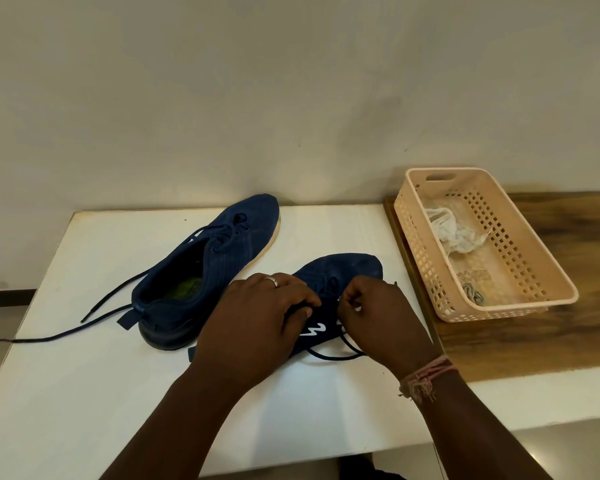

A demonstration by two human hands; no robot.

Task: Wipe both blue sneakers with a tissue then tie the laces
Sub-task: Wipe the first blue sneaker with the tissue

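Two blue sneakers lie on a white table. The far sneaker points toward the wall, and its dark laces trail loose to the left. The near sneaker sits under both hands, toe to the upper right, a white logo showing between them. My left hand, with a ring, covers its heel and pinches a lace at the tongue. My right hand pinches the other lace end over the eyelets. A loop of lace hangs below my right hand. Crumpled white tissue lies in the basket.
A peach plastic basket stands at the right on a wooden board, holding the tissue and a small dark scrap. A plain wall runs behind the table. The table's left edge drops off beside the trailing laces.
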